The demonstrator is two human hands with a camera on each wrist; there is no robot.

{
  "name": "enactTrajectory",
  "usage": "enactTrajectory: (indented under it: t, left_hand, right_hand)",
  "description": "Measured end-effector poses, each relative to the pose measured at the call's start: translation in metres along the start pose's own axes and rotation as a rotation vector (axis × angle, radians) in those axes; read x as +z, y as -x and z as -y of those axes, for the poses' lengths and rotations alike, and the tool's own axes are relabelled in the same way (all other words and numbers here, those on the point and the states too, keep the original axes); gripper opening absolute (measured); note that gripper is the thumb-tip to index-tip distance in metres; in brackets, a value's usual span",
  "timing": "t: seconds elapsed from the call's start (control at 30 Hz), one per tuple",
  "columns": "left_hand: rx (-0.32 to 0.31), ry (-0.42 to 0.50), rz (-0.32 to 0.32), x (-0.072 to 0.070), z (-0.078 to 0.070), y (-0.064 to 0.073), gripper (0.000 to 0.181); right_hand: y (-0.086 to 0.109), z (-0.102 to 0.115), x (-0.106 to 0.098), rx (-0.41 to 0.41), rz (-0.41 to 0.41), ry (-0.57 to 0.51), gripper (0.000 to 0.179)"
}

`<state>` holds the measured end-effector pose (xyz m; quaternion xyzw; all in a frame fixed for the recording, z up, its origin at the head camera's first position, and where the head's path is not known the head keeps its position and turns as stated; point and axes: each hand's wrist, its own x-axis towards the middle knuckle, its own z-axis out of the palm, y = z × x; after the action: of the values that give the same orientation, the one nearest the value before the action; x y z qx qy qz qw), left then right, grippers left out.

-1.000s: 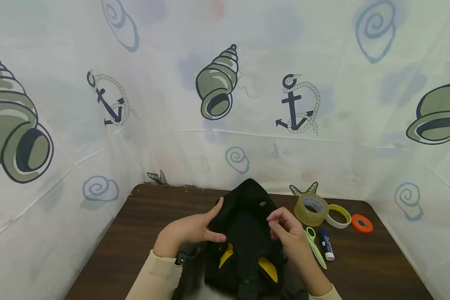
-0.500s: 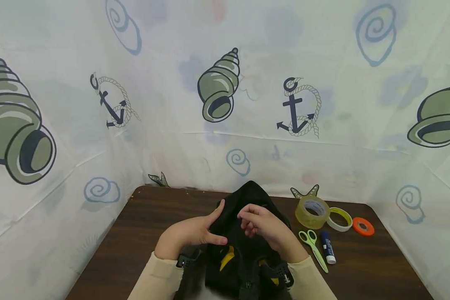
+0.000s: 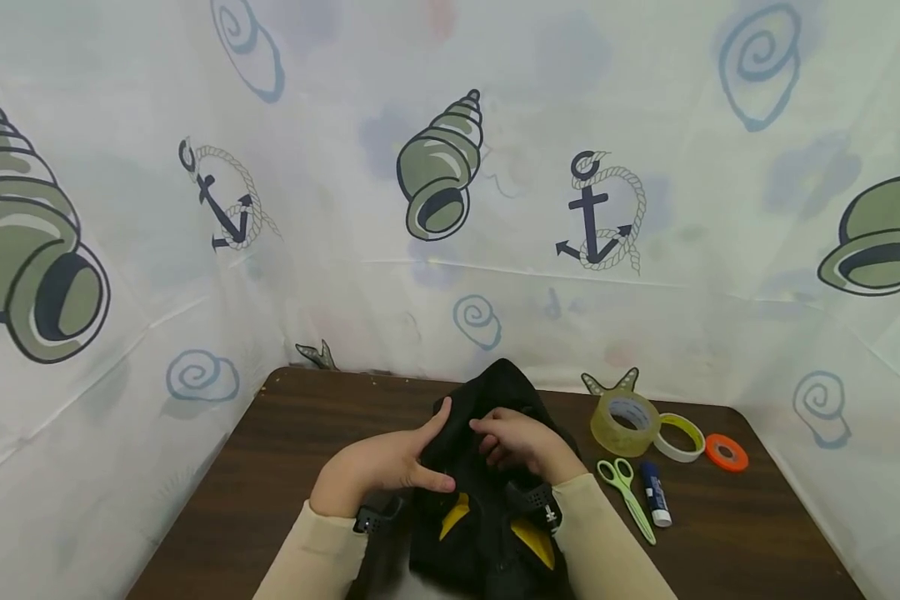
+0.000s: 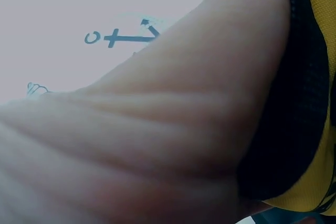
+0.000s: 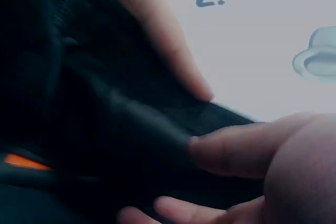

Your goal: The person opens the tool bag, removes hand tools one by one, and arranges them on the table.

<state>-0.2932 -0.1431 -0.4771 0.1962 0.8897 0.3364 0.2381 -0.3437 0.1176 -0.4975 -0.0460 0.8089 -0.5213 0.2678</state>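
Observation:
A black fabric bag (image 3: pixel 487 550) with yellow patches (image 3: pixel 532 542) stands upright in front of the person, peaked at its top. My left hand (image 3: pixel 382 462) holds the bag's left side, thumb across the front and another finger along the edge. Black trim and yellow fabric (image 4: pixel 321 182) show beside that hand in the left wrist view. My right hand (image 3: pixel 521 442) is at the bag's upper front with loosely bent fingers. In the right wrist view, its thumb (image 5: pixel 226 150) overlaps the dark fabric, spaced from the other fingers.
Right of the bag on the brown table (image 3: pixel 322 417) lie green scissors (image 3: pixel 626 496), a blue glue stick (image 3: pixel 655 493), a roll of clear packing tape (image 3: pixel 607 433), a white-and-yellow tape roll (image 3: pixel 678 450) and an orange ring (image 3: pixel 726 452). A printed curtain (image 3: pixel 525 317) hangs behind.
My right hand has moved left from the bag's right edge to its upper front, uncovering the scissors' handles. The left hand keeps its place on the bag.

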Motion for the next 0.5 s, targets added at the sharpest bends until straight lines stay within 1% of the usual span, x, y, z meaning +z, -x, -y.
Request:
enactTrajectory:
  t: [0.1, 0.2, 0.27, 0.33, 0.5]
  left_hand:
    - [-0.001, -0.007, -0.005, -0.003, -0.001, 0.000, 0.125]
    - [0.001, -0.009, -0.004, -0.004, 0.000, 0.001, 0.125]
    - [0.002, -0.009, -0.002, -0.003, 0.001, 0.001, 0.126]
    - [0.003, -0.011, -0.002, -0.002, 0.002, 0.000, 0.127]
    - [0.006, -0.004, 0.002, -0.001, 0.002, -0.001, 0.128]
  right_hand:
    - [0.000, 0.021, -0.005, -0.022, 0.002, 0.094, 0.045]
    - [-0.006, 0.031, -0.007, -0.028, 0.017, 0.161, 0.045]
    - [-0.013, 0.028, -0.006, -0.024, 0.035, 0.178, 0.046]
    - [-0.020, 0.020, -0.005, -0.019, 0.054, 0.169, 0.049]
    - [-0.032, -0.003, -0.002, -0.027, 0.087, 0.062, 0.055]
